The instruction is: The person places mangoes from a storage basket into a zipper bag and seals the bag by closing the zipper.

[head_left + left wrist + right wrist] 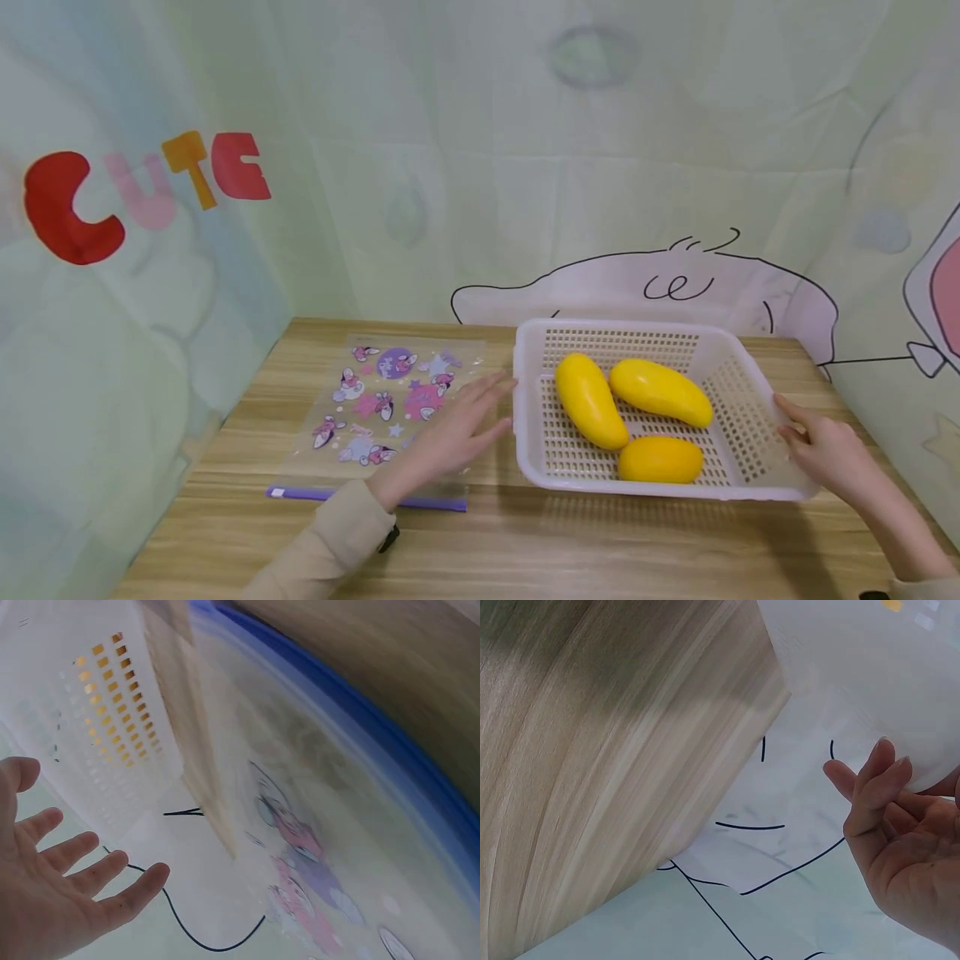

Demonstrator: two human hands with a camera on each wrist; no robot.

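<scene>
Right hand pinches the right end of the white basket, presumably steadying it; left hand, fingers spread, stands at its left wall, contact unclear. Basket walls contain three yellow mangoes; a flat zip bag lies leftward on the tabletop

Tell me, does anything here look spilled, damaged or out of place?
Nothing stands out. Three yellow mango-shaped fruits lie inside the white perforated plastic basket, none spilled. The clear plastic bag with pink cartoon prints and a purple zip strip lies flat on the wood-grain table; no tear shows, though the left hand hides part of it.
</scene>
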